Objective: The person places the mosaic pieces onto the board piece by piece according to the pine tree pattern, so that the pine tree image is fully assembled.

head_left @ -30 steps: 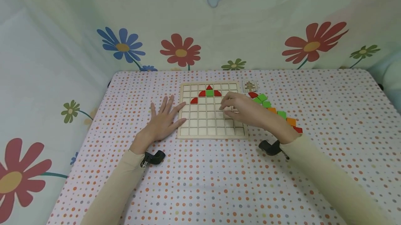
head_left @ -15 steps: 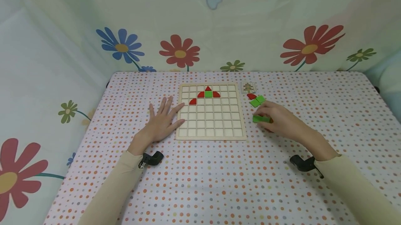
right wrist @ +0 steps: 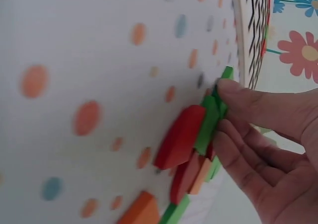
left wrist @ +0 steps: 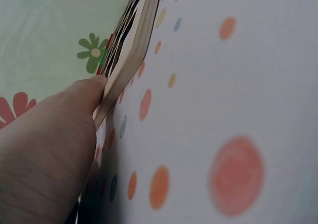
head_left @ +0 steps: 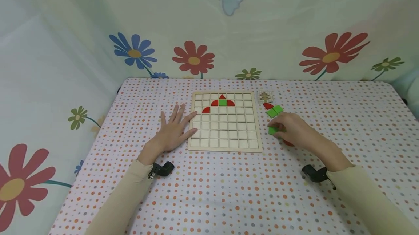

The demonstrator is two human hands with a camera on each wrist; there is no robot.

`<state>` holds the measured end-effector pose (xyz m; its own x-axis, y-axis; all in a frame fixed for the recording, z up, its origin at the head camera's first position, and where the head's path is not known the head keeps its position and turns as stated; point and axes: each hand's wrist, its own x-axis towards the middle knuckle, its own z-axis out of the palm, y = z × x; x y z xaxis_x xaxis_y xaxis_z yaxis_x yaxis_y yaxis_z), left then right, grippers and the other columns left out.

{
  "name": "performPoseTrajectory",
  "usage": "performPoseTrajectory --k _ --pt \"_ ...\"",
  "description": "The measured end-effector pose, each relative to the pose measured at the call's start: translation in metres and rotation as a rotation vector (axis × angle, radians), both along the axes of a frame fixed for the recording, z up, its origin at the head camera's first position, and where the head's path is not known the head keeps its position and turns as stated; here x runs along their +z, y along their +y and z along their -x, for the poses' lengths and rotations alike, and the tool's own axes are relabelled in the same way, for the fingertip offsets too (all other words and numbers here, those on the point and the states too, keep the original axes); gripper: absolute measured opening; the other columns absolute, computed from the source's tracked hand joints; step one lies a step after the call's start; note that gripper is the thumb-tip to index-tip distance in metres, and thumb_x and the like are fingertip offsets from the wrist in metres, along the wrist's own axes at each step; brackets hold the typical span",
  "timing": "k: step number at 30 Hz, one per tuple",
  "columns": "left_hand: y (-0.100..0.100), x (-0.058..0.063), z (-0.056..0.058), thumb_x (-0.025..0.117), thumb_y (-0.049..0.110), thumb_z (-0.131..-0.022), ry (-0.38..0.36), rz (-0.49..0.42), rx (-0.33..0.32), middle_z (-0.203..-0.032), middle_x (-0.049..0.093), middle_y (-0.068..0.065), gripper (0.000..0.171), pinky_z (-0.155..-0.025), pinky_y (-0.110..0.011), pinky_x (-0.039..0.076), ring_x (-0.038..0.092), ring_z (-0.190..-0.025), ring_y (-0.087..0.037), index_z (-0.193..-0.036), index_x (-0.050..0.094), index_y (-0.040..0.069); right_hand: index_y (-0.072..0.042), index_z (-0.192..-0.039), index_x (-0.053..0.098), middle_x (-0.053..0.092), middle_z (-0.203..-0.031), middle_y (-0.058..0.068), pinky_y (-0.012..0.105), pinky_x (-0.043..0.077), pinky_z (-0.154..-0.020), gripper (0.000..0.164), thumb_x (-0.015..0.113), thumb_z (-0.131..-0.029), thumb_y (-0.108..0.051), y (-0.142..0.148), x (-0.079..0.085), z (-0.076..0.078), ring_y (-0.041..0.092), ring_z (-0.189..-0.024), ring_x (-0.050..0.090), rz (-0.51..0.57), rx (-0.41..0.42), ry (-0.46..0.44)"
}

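Observation:
A wooden grid board (head_left: pixel 223 150) lies flat in the head view. Near its top sit several red pieces, including a red triangle (head_left: pixel 222 96), and one green square (head_left: pixel 222 102). My left hand (head_left: pixel 172 132) is spread beside the board, thumb and index fingertips touching its left edge; in the left wrist view the thumb (left wrist: pixel 82 97) rests against that wooden side. To the right of the board my right hand (head_left: pixel 291 128) pinches a green tile (head_left: pixel 272 130) between thumb and fingers. The right wrist view shows that green tile (right wrist: pixel 227 73) low over the table among other pieces.
Two green tiles (head_left: pixel 275 111) and a red piece (head_left: pixel 268 106) lie behind the right hand. A small pattern card (head_left: pixel 265 96) with a tree sits by the board's far right corner. A red rounded piece (right wrist: pixel 181 137) and an orange tile (right wrist: pixel 140 210) lie near the right hand.
My right hand has left the board and moved right to the loose tiles, where it has taken hold of a green one. The left hand has stayed at the board's edge.

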<state>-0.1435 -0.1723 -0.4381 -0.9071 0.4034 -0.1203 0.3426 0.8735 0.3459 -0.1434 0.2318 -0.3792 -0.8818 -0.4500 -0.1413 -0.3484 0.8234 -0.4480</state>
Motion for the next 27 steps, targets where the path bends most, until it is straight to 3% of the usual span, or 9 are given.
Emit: performPoseTrajectory --k 9,20,27 --pt "0.0 0.0 -0.001 0.045 0.055 -0.108 -0.007 -0.002 0.005 -0.175 -0.005 -0.016 0.069 -0.115 -0.075 -0.017 -0.012 -0.16 -0.036 -0.168 0.026 0.026 0.009 -0.108 0.073 0.073 -0.094 0.01 0.044 0.059 -0.079 0.027 0.084 -0.084 0.005 -0.003 0.005 0.01 0.024 -0.088 0.069 -0.003 0.024 -0.089" --pt "-0.003 -0.001 0.0 0.045 0.054 -0.109 0.002 -0.001 0.004 -0.175 -0.006 -0.016 0.068 -0.115 -0.074 -0.017 -0.012 -0.16 -0.036 -0.168 0.026 0.025 -0.002 -0.094 0.071 0.072 -0.095 0.008 0.043 0.056 -0.079 0.023 0.085 -0.08 0.009 -0.003 0.001 0.002 0.023 -0.087 0.066 0.08 -0.044 -0.03" --pt "-0.002 0.002 -0.002 0.047 0.051 -0.109 0.002 -0.025 -0.016 -0.175 -0.004 -0.019 0.068 -0.114 -0.078 -0.014 -0.011 -0.16 -0.039 -0.168 0.027 0.023 -0.008 -0.087 0.071 0.072 -0.088 0.001 0.038 0.056 -0.074 0.02 0.086 -0.082 0.005 0.0 0.003 -0.003 0.016 -0.081 0.065 0.128 -0.016 0.033"
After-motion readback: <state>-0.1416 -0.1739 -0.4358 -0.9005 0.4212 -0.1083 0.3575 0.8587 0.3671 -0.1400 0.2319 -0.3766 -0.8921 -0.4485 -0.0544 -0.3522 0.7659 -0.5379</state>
